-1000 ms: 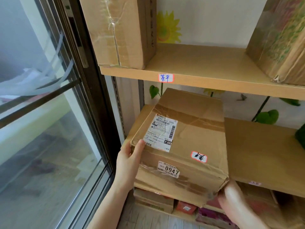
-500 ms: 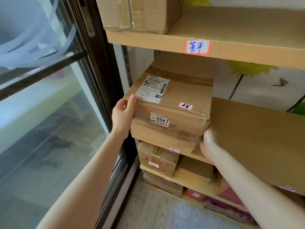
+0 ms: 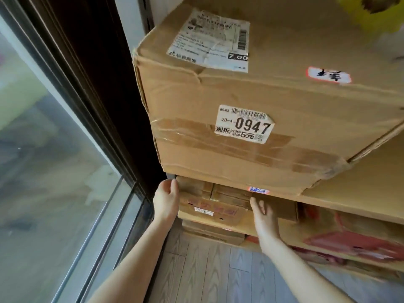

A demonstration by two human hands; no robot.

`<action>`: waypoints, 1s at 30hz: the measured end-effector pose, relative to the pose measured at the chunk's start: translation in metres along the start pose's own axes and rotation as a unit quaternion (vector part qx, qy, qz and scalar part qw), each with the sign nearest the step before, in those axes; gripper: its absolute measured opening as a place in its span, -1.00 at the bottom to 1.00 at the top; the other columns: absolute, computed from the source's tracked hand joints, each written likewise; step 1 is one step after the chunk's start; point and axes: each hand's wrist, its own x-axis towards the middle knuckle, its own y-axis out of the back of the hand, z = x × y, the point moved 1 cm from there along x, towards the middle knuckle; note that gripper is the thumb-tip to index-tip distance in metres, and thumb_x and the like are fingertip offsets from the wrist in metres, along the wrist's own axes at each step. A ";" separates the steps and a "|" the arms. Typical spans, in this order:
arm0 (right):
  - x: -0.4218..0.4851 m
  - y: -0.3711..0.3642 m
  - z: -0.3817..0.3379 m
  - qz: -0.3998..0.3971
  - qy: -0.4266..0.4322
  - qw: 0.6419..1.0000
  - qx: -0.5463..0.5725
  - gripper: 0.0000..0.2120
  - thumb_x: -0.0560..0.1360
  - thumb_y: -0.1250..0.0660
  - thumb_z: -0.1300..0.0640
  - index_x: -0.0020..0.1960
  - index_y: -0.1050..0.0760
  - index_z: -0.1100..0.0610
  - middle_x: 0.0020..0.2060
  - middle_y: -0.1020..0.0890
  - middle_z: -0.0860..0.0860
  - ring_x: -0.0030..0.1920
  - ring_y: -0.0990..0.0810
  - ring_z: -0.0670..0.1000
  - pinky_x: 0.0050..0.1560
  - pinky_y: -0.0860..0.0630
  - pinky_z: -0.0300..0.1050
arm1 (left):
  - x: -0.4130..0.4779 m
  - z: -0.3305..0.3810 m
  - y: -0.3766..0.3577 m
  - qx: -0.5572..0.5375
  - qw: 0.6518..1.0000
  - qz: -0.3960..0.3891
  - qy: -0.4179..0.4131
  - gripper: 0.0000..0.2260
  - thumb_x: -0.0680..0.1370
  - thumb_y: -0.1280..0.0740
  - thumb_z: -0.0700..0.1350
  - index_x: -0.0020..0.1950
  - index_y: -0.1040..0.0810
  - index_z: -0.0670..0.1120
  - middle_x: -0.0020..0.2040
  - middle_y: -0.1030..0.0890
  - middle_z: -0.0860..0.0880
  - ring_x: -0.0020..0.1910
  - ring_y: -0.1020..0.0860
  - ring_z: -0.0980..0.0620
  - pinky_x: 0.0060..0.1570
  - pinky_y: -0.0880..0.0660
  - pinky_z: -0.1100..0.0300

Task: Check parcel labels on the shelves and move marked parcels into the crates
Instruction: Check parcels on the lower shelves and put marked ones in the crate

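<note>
- While both bare forearms reach forward over the grey plank floor [image 3: 218, 270] that lies below the large parcel [image 3: 251, 95], the hands meet a small parcel [image 3: 218, 202] on the shelf level directly under that large parcel.
- The left hand [image 3: 166, 199] has its grip clamped on the small parcel's upper left corner, thumb in front and fingers curled round the side, just under the large parcel's lower left corner.
- The right hand [image 3: 263, 213] has its grip apart, with fairly straight fingers laid against the small parcel's right side, below the middle of the large parcel.
- The small parcel is brown cardboard with faded red print and a small white label [image 3: 203, 210] on its front, too blurred to read.
- A flat carton [image 3: 213, 234] lies one level lower again, and red packages [image 3: 360, 239] sit below and to the right of the large parcel.
- The shelf board [image 3: 349, 206] carrying the large parcel has a red-edged sticker [image 3: 258, 190] with blue writing on its front edge.
- The large parcel is taped and is dented along its top left edge.
- Its front bears a white barcode label [image 3: 243, 123] reading "0947".
- Its top carries a crumpled shipping label [image 3: 211, 40] and, further right, a red-edged handwritten tag [image 3: 329, 75].
- Left of the large parcel stand a dark window frame [image 3: 94, 73] and its glass [image 3: 43, 171].
</note>
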 end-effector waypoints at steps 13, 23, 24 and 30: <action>-0.030 -0.010 -0.018 -0.030 -0.021 0.999 0.016 -0.53 0.53 -0.21 -0.13 0.35 -0.34 0.08 0.22 -0.39 0.01 0.12 -0.36 -0.01 0.17 -0.28 -0.05 | -0.029 -0.016 0.016 -0.024 0.996 -0.082 0.014 -0.33 0.34 -0.22 0.39 0.18 -0.54 -0.11 0.04 -0.59 -0.13 0.10 -0.54 -0.10 0.16 -0.50 -0.07; -0.173 0.075 0.015 -0.087 0.037 0.995 -0.018 -0.62 0.54 -0.20 -0.09 0.23 -0.42 0.13 0.08 -0.51 0.04 0.03 -0.42 0.00 0.01 -0.28 -0.16 | -0.197 0.003 0.091 -0.035 0.995 -0.010 0.093 -0.75 0.49 -0.33 0.02 0.00 -0.39 -0.12 -0.13 -0.52 -0.04 -0.11 -0.51 -0.04 -0.11 -0.44 0.10; -0.191 0.088 0.020 -0.095 0.042 0.994 -0.025 -0.61 0.54 -0.19 -0.09 0.24 -0.42 0.13 0.04 -0.49 0.02 0.02 -0.40 0.00 0.02 -0.28 -0.17 | -0.219 0.000 0.099 -0.034 0.994 -0.005 0.102 -0.74 0.48 -0.33 0.02 -0.02 -0.39 -0.13 -0.11 -0.54 -0.07 -0.12 -0.51 -0.05 -0.13 -0.44 0.10; -0.279 0.168 0.042 -0.157 0.048 0.986 -0.027 -0.66 0.54 -0.19 -0.11 0.20 -0.42 0.07 -0.03 -0.46 -0.05 0.03 -0.38 -0.03 0.09 -0.29 -0.14 | -0.331 0.010 0.154 -0.055 0.993 0.009 0.101 -0.42 0.47 -0.12 0.31 0.11 -0.48 -0.19 -0.01 -0.56 -0.18 -0.02 -0.55 -0.13 0.03 -0.47 -0.02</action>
